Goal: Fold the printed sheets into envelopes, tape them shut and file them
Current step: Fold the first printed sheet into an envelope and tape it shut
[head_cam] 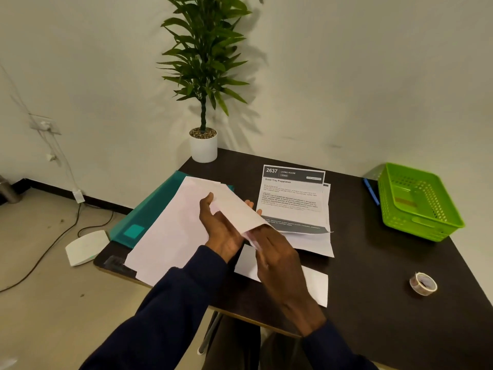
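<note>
Above the dark table (373, 263), my left hand (222, 231) holds a folded white sheet (234, 206), thumb on its left edge and fingertips showing past its far side. My right hand (277, 257) pinches the lower corner of that sheet. A stack of printed sheets (293, 198) headed "2637 Living Room" lies just behind my hands. A blank white sheet (165, 236) rests to the left on a teal folder (149, 209). Another white paper (317, 287) lies under my right wrist. A roll of tape (423, 283) sits at the right.
A green plastic basket (418, 201) stands at the far right with a blue pen (371, 192) beside it. A potted plant (204, 145) occupies the back left corner. On the floor left of the table lie a white device (85, 247) and cables.
</note>
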